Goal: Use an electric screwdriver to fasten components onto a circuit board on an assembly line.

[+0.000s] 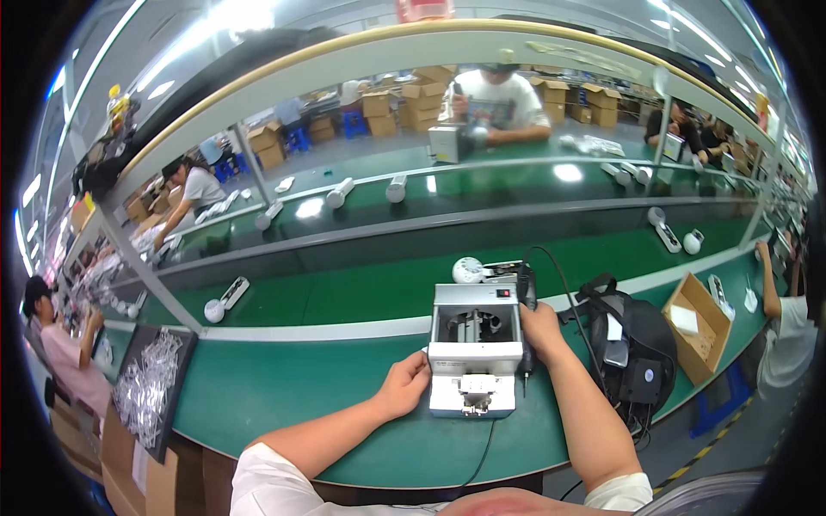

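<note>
A silver screw feeder (474,351) stands on the green bench in front of me, its top window showing a rail inside and a rocker switch at the back. My left hand (404,383) is closed with curled fingers against the feeder's left side; some fingertips are hidden. On the other side my right hand (542,330) is closed around a black electric screwdriver (527,291), held upright with its bit pointing down beside the feeder. A white round-headed lamp-like unit (469,270) lies just behind the feeder.
A black backpack (632,348) and an open cardboard box (699,331) stand at right. At left, a dark tray (172,404) holds clear plastic pieces. White units (225,299) lie on the green conveyor (344,297). A shelf frame (370,331) crosses ahead; co-workers sit around.
</note>
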Tool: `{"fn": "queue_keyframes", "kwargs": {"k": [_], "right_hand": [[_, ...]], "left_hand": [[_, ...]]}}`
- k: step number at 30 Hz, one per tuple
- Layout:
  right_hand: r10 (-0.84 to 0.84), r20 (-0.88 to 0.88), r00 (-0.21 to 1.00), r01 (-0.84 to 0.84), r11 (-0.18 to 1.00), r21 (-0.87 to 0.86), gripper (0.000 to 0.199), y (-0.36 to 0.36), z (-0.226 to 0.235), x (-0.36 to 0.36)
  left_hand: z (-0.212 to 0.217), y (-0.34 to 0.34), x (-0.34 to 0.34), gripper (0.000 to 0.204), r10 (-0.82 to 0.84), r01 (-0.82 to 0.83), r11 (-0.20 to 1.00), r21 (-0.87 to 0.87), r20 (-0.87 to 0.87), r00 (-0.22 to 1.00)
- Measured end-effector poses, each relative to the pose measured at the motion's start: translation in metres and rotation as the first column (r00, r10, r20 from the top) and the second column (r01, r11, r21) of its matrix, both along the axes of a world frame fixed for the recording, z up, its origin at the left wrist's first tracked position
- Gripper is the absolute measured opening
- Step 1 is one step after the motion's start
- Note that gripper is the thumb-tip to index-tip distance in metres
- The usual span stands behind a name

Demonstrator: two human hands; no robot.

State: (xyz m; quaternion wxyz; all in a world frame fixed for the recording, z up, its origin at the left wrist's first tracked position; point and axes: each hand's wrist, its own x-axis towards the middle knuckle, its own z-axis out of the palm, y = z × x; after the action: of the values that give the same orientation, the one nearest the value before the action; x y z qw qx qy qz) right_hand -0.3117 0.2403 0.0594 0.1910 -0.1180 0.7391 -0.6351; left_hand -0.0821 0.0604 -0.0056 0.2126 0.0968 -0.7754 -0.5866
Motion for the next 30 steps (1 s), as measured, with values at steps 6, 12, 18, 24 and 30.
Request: {"fn": "queue_keyframes", "kwargs": {"k": [6,12,18,24,30], "right_hand": [[0.080,0.025,0.996,-0.080,0.997,0.015,0.043,-0.010,-0.011,-0.006],[0.077,0.087,0.993,-0.076,0.997,-0.015,0.041,0.010,-0.014,-0.014],[0.118,0.074,0.990,-0.114,0.992,-0.061,0.044,-0.002,-0.014,-0.007],[0.074,0.064,0.995,-0.070,0.996,-0.062,0.045,0.009,-0.015,-0.008],[0.090,0.081,0.993,-0.088,0.996,-0.028,0.044,0.012,-0.017,-0.020]], "left_hand": [[0.060,0.000,0.012,0.013,0.331,-0.394,0.915,-0.083,-0.403,0.853],[0.318,0.062,-0.095,0.013,-0.483,-0.506,0.385,-0.772,-0.636,0.602],[0.511,0.028,-0.268,0.059,-0.394,-0.840,-0.242,-0.485,-0.742,0.542],[0.518,-0.011,-0.331,0.050,0.019,-0.047,0.488,-0.872,-0.043,0.999],[0.507,0.030,-0.315,0.068,-0.231,-0.371,0.384,-0.845,-0.477,0.848]]}}
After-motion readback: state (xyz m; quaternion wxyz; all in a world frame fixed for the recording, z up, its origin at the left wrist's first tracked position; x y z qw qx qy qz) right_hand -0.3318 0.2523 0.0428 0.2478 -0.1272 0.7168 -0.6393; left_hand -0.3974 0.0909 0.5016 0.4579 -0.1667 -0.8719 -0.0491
